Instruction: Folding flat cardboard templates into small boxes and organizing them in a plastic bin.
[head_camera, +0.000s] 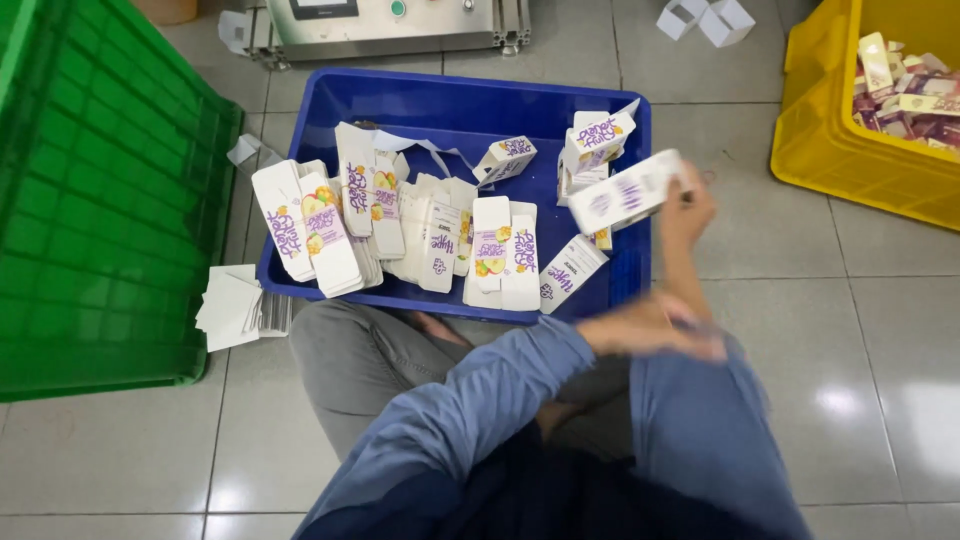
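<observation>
My right hand (686, 208) is raised over the right edge of a blue tray (470, 105) and grips a folded-up white carton with purple print (625, 191). My left hand (652, 326) reaches across my body and lies against my right forearm. It is blurred by motion, so I cannot make out its fingers. Both arms wear blue sleeves. Inside the tray lie several flat white cartons with purple and fruit print (330, 225), plus a few assembled ones (598, 140) at the back right.
A green crate (100, 200) stands tilted at the left, with a stack of white card sheets (235, 308) beside it. At the right a yellow crate (830, 140) holds several small boxes. A metal machine base (390, 25) stands behind the tray. My grey-trousered knee (350, 365) touches the tray's front.
</observation>
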